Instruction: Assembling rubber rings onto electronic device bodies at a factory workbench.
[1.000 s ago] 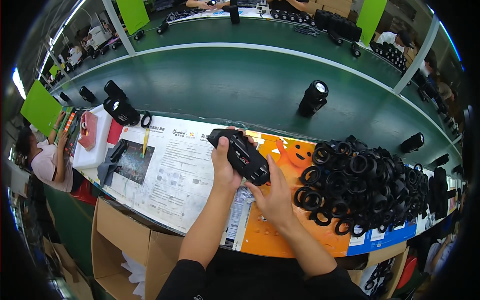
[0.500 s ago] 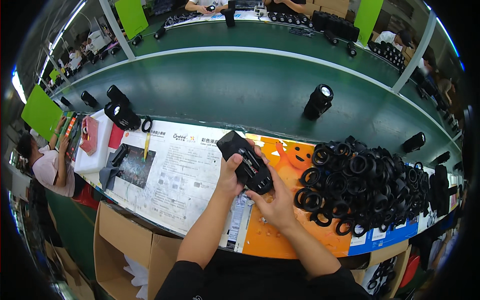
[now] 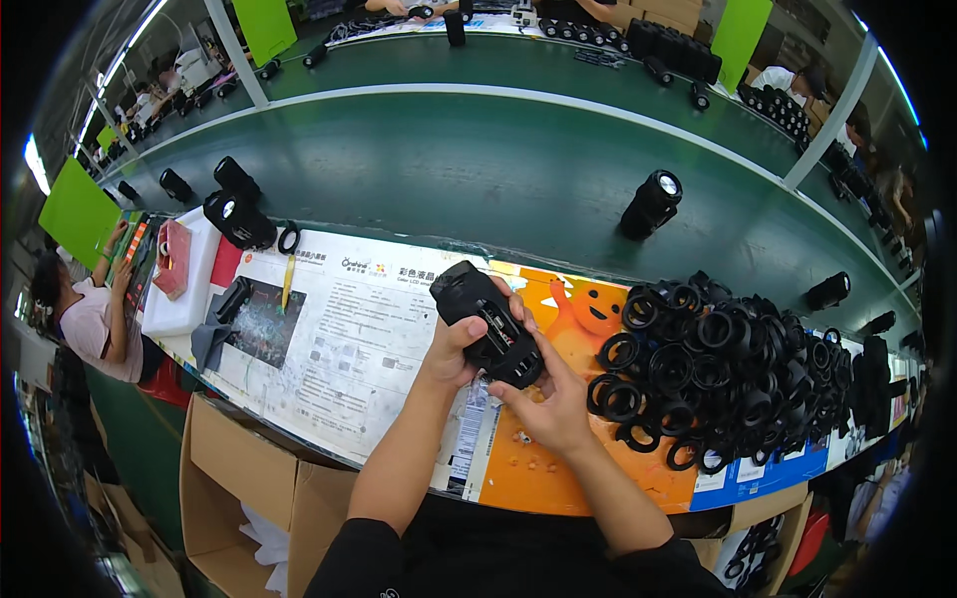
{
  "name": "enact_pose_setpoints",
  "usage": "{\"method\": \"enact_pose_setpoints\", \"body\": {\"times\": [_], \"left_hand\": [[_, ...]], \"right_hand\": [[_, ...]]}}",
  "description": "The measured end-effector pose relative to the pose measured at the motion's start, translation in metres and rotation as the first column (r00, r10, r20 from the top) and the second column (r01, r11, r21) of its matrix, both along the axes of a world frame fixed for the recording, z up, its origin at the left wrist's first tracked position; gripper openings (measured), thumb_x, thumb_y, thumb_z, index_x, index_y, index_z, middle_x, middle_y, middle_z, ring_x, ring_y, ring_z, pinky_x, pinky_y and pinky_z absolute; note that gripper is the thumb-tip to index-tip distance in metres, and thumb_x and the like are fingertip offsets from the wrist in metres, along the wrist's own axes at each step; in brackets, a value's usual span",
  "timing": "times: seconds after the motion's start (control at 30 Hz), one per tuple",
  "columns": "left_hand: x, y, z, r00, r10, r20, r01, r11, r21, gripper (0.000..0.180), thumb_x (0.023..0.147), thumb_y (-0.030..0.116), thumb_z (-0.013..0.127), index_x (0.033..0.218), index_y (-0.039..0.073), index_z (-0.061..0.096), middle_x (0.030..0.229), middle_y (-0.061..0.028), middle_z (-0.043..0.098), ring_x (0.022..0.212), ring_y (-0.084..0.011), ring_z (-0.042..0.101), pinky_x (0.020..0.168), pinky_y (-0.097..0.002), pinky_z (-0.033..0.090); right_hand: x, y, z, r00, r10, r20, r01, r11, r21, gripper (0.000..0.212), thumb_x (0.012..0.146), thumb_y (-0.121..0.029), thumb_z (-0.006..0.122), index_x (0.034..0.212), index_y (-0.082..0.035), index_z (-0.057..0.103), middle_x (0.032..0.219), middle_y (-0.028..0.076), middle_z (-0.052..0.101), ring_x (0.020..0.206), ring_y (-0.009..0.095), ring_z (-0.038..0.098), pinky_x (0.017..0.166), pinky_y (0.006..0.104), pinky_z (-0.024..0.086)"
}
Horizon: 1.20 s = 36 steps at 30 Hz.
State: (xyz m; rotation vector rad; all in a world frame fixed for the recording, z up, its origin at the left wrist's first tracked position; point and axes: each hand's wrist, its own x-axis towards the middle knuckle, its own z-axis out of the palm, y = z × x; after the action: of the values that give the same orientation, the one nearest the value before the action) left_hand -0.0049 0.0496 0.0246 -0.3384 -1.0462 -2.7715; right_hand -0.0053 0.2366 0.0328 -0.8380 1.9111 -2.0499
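Above the middle of the bench I hold a black cylindrical device (image 3: 485,339), tilted, with a long recess of controls or sockets facing up. My left hand (image 3: 455,351) grips its near left side, thumb laid over the body. My right hand (image 3: 554,407) is wrapped round its right side and lower end, with some fingers behind it. Right of my right hand lies a big heap of black rings (image 3: 723,364), some overlapping at the near edge. Parts of the device are hidden by my fingers.
Behind the bench runs a green conveyor (image 3: 419,179), with another black cylindrical device (image 3: 651,205) standing on it. A yellow-handled tool (image 3: 288,284) and a grey cloth (image 3: 208,345) lie at left. An open cardboard box (image 3: 239,473) stands below. A co-worker (image 3: 95,319) sits at far left.
The standing device on the conveyor has shifted slightly right. My hands keep their hold on the device, almost unmoved, and the view has turned a little.
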Motion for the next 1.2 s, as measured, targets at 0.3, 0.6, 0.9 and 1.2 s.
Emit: {"method": "enact_pose_setpoints", "body": {"times": [0.3,0.6,0.9,1.2], "left_hand": [[-0.001,0.015,0.003,1.000,0.007,0.027,-0.010,0.992,0.129,0.061,0.087,0.031,0.088,0.135,0.004,0.060,0.113,-0.0140,0.071,0.109,-0.0307,0.073,0.100,-0.0444,0.062],[0.002,0.018,0.006,0.997,0.021,0.068,-0.025,0.998,0.051,0.059,0.086,0.027,0.088,0.133,0.004,0.060,0.113,-0.0127,0.071,0.108,-0.0284,0.074,0.098,-0.0420,0.064],[0.001,0.023,0.007,0.997,0.056,0.060,-0.059,0.997,0.051,0.056,0.088,0.023,0.087,0.134,0.005,0.059,0.112,-0.0122,0.071,0.106,-0.0274,0.074,0.096,-0.0409,0.063],[0.002,0.021,0.007,0.995,0.066,0.075,-0.068,0.997,0.032,0.051,0.091,0.023,0.085,0.132,0.005,0.061,0.112,-0.0119,0.072,0.104,-0.0255,0.075,0.094,-0.0396,0.064]], "right_hand": [[0.002,-0.002,-0.011,0.976,-0.110,-0.189,0.125,0.990,0.065,0.089,0.087,-0.016,0.097,0.156,0.013,0.049,0.139,0.025,0.069,0.125,0.029,0.074,0.107,0.0401,0.062],[0.002,0.000,-0.016,0.993,-0.082,-0.082,0.085,0.996,0.030,0.088,0.089,-0.014,0.095,0.158,0.013,0.047,0.143,0.025,0.068,0.129,0.027,0.071,0.107,0.0392,0.060],[0.007,-0.002,-0.020,0.992,-0.098,-0.074,0.097,0.995,-0.006,0.087,0.090,-0.013,0.094,0.157,0.015,0.046,0.142,0.026,0.067,0.128,0.027,0.072,0.107,0.0390,0.060],[0.006,-0.003,-0.028,0.977,-0.139,-0.162,0.146,0.989,0.032,0.088,0.089,-0.017,0.095,0.156,0.014,0.048,0.137,0.028,0.070,0.122,0.029,0.076,0.103,0.0392,0.062]]}}
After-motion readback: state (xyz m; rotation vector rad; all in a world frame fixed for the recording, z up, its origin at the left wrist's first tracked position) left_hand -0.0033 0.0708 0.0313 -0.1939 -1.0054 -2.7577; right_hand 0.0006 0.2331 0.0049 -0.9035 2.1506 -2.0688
